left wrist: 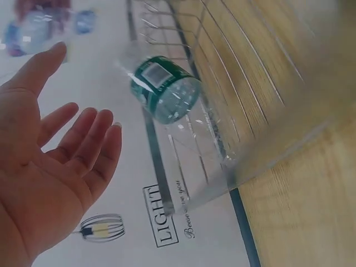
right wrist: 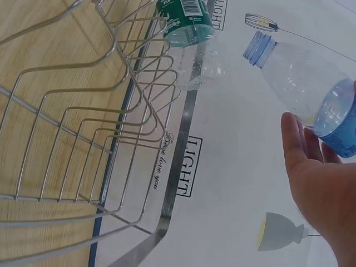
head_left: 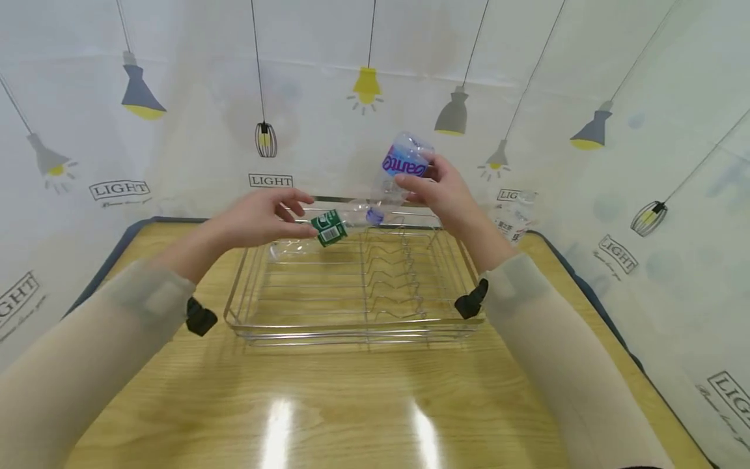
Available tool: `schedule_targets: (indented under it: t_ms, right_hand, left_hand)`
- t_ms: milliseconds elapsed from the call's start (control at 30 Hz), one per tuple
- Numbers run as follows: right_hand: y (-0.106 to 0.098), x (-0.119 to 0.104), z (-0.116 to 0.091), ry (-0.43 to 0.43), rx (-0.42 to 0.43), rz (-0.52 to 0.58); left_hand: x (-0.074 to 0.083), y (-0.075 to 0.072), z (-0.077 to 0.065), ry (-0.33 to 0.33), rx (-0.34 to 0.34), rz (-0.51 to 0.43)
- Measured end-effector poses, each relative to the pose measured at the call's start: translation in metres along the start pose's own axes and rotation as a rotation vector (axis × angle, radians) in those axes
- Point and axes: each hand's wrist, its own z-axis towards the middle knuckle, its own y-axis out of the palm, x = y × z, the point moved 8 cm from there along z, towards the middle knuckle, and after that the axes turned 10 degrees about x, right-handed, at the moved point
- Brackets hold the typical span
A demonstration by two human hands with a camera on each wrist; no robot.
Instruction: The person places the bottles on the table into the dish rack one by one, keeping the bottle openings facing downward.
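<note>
My right hand (head_left: 442, 198) grips a clear plastic bottle with a blue and purple label (head_left: 404, 158) around its body. That bottle is tilted, its blue-ringed neck (right wrist: 260, 50) pointing down over the rack. A second clear plastic bottle with a green label (head_left: 329, 228) lies on its side at the back of the metal wire dish rack (head_left: 351, 322). Beside this green-labelled bottle, my left hand (head_left: 263, 218) has its fingers spread and loosely bent. The left wrist view shows the left palm (left wrist: 50, 161) bare, apart from the green-labelled bottle.
Another clear bottle (head_left: 517, 215) stands at the back right of the wooden table (head_left: 328, 404), partly behind my right forearm. Wavy wire dividers (head_left: 398, 280) run along the rack's right half. A patterned curtain (head_left: 328, 78) hangs close behind the table.
</note>
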Motion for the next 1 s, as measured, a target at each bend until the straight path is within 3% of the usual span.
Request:
schedule_targets:
  t_ms: [167,333,567,733,1000]
  right_hand:
    - [-0.002,-0.006,-0.007,-0.016,-0.021,-0.001]
    - [-0.004,-0.01,-0.013,-0.031,-0.04,-0.008]
    - [-0.007,-0.008,-0.017,-0.025,-0.056,-0.017]
    - [-0.006,-0.008,-0.018,-0.028,-0.063,-0.019]
    - [-0.003,-0.006,-0.017,-0.021,-0.061,-0.001]
  left_hand:
    - [-0.006,0.024,0.045,0.002,-0.074,0.081]
    - [-0.013,0.041,0.069,-0.035,-0.088,0.109]
    - [-0.02,0.056,0.073,-0.09,-0.114,0.102]
    - [-0.028,0.062,0.075,-0.111,-0.096,0.082]
    - [-0.029,0.068,0.077,-0.101,-0.077,0.11]
